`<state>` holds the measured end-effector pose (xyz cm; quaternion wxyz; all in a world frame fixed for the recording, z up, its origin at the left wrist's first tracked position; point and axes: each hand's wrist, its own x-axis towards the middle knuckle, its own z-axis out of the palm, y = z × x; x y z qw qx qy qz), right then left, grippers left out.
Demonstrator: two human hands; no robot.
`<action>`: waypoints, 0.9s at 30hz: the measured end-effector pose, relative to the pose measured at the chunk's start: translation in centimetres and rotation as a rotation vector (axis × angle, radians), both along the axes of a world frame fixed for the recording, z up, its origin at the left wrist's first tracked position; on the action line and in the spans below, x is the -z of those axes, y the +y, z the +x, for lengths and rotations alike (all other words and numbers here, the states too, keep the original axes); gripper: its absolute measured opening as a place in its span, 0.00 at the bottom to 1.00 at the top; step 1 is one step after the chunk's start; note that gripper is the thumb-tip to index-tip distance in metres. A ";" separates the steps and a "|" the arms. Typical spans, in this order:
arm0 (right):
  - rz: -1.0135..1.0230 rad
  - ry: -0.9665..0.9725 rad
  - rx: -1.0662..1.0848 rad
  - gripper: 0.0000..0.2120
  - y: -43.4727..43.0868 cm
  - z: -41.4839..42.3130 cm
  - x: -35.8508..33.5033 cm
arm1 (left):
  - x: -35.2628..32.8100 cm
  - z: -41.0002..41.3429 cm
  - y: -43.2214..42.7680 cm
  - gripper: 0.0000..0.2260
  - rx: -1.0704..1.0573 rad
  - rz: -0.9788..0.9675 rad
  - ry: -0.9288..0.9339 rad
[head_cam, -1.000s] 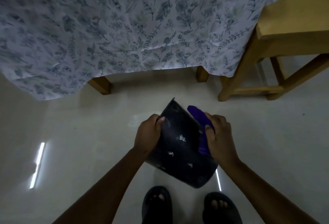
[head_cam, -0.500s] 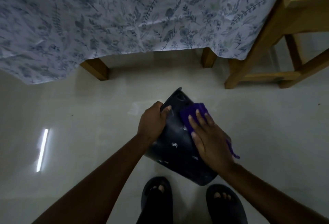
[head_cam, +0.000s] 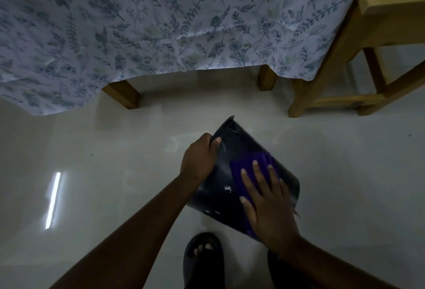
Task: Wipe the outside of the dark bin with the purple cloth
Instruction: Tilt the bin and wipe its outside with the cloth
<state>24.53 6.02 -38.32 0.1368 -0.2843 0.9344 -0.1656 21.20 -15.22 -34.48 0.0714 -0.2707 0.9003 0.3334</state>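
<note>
The dark bin (head_cam: 226, 169) is held tilted above the floor, its rim pointing away from me and its base toward my feet. White specks mark its side. My left hand (head_cam: 199, 159) grips the bin's left edge near the rim, thumb on the outer wall. My right hand (head_cam: 268, 201) lies flat with fingers spread, pressing the purple cloth (head_cam: 247, 169) against the bin's outer side. Most of the cloth is hidden under that palm.
A table draped in a leaf-patterned cloth (head_cam: 161, 24) stands ahead, its wooden legs (head_cam: 124, 95) on the glossy pale floor. A wooden stool (head_cam: 368, 58) is at the right. My feet in dark sandals (head_cam: 203, 258) are directly below the bin.
My right hand slid the purple cloth down the bin's side, from near the rim toward the base. My left hand kept its grip, and the view shifted slightly.
</note>
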 end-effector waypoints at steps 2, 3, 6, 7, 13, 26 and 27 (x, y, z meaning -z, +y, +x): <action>-0.043 -0.001 -0.065 0.29 -0.6 -0.7 0.4 | 0.1 0.6 -0.1 0.13 0.022 -0.025 0.023; -0.069 -0.003 -0.042 0.28 -1.2 -2.4 0.9 | 0.0 0.8 -0.1 0.13 0.033 -0.028 0.034; -0.168 -0.310 0.256 0.27 -1.4 -8.5 2.3 | -0.2 0.9 0.0 0.14 0.025 -0.033 0.042; -0.187 -0.376 0.337 0.27 -0.7 -9.1 2.6 | -0.2 1.0 0.0 0.15 0.012 -0.030 0.039; -0.075 -0.069 0.072 0.28 -0.1 0.3 0.2 | 0.3 0.3 0.0 0.16 -0.009 -0.031 0.010; 0.008 -0.012 0.029 0.29 -1.6 1.8 -0.5 | 0.4 -0.5 0.5 0.16 -0.081 -0.044 -0.012; -0.013 0.007 -0.037 0.29 -2.0 0.9 -0.5 | 0.4 -0.4 0.5 0.15 -0.072 -0.043 0.001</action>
